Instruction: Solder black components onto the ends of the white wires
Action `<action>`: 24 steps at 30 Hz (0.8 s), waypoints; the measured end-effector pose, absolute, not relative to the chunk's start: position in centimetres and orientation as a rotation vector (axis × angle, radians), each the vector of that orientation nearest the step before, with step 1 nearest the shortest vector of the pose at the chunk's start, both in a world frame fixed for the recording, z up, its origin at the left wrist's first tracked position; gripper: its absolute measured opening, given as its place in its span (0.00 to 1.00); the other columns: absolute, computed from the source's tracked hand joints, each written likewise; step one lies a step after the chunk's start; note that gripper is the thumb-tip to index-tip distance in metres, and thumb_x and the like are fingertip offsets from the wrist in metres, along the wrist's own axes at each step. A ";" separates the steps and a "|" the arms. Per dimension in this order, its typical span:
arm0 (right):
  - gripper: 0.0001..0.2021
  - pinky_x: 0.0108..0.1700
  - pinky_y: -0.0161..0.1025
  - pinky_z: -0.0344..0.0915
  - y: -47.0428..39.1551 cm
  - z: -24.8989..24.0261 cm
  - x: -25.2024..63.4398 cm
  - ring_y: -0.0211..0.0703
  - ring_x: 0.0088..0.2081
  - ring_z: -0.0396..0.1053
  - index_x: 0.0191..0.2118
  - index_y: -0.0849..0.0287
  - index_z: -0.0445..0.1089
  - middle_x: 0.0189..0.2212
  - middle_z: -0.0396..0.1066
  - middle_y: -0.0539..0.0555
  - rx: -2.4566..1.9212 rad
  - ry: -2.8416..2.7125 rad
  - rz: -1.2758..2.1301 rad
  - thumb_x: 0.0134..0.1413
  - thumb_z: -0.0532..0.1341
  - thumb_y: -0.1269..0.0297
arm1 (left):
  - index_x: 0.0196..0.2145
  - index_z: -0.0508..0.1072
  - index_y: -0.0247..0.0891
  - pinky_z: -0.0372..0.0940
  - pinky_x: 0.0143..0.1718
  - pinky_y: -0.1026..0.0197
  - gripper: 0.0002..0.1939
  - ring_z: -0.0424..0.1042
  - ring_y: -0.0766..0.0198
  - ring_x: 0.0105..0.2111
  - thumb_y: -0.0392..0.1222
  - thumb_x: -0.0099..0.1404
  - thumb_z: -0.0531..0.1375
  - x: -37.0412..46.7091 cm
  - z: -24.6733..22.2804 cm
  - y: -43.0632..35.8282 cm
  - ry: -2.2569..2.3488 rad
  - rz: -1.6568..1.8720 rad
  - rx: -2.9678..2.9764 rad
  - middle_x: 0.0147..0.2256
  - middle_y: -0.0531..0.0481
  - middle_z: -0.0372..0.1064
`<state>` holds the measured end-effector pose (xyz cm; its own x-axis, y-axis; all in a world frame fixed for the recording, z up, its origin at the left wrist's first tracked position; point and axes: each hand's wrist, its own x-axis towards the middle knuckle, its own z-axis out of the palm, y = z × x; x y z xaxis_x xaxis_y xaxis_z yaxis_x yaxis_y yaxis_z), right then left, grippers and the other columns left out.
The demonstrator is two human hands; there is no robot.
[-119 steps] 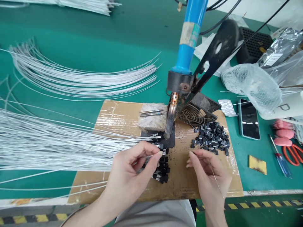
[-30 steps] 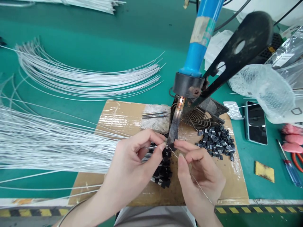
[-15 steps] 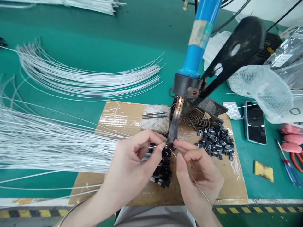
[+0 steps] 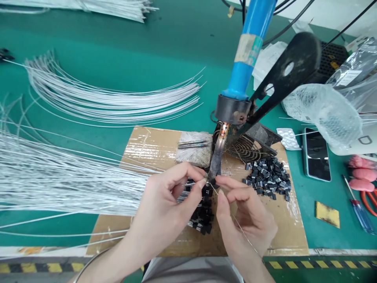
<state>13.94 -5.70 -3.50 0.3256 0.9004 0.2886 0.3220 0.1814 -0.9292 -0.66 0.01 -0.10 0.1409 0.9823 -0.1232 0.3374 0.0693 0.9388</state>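
Note:
A blue-handled soldering iron (image 4: 240, 74) is held tip-down in a black metal stand (image 4: 290, 70). Just left of the tip, my left hand (image 4: 165, 204) pinches a thin white wire (image 4: 188, 184) between thumb and index finger, its end at the iron's tip. Whether a small part is also in that pinch is hidden by the fingers. From the right, my right hand (image 4: 250, 220) is closed on a thin strand of solder wire (image 4: 243, 232), whose upper end reaches the tip. Under my left fingers lie white wires with black connectors (image 4: 203, 216) on their ends.
Loose black connector pieces (image 4: 268, 179) are heaped on the cardboard (image 4: 150, 147). A long bundle of white wires (image 4: 70, 177) runs in from the left, with another bundle (image 4: 118, 102) behind. A phone (image 4: 317, 155), yellow sponge (image 4: 327, 214) and screwdriver (image 4: 361, 214) lie right.
My right thumb and fingers have shifted slightly left and toward the iron's tip along with the solder wire. The left hand keeps nearly the same pinch; the whole view has shifted a little.

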 end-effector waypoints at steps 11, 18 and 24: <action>0.10 0.50 0.34 0.81 -5.5 -3.4 13.9 0.41 0.47 0.85 0.34 0.53 0.70 0.46 0.86 0.51 -1.388 -1.224 0.578 0.62 0.66 0.76 | 0.28 0.77 0.43 0.50 0.21 0.62 0.09 0.71 0.62 0.25 0.41 0.65 0.59 -0.6 0.1 0.1 1.385 0.816 1.462 0.21 0.55 0.70; 0.10 0.50 0.33 0.80 -5.5 -3.4 13.7 0.39 0.46 0.85 0.34 0.53 0.71 0.46 0.86 0.50 -1.389 -1.220 0.558 0.62 0.67 0.76 | 0.30 0.78 0.43 0.51 0.21 0.62 0.09 0.69 0.62 0.24 0.42 0.66 0.59 -0.7 0.0 0.1 1.392 0.808 1.469 0.23 0.52 0.74; 0.10 0.51 0.32 0.80 -5.4 -3.5 13.8 0.38 0.46 0.85 0.35 0.53 0.71 0.47 0.86 0.50 -1.377 -1.228 0.564 0.62 0.67 0.77 | 0.29 0.78 0.43 0.51 0.22 0.61 0.09 0.71 0.60 0.26 0.43 0.66 0.59 -0.6 0.0 0.0 1.411 0.796 1.461 0.22 0.52 0.71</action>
<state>13.76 -5.43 -3.45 0.3371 0.8874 0.3145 0.3403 0.1967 -0.9195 -0.65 0.03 -0.01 0.1325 0.9805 -0.1450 0.3826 0.0844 0.9200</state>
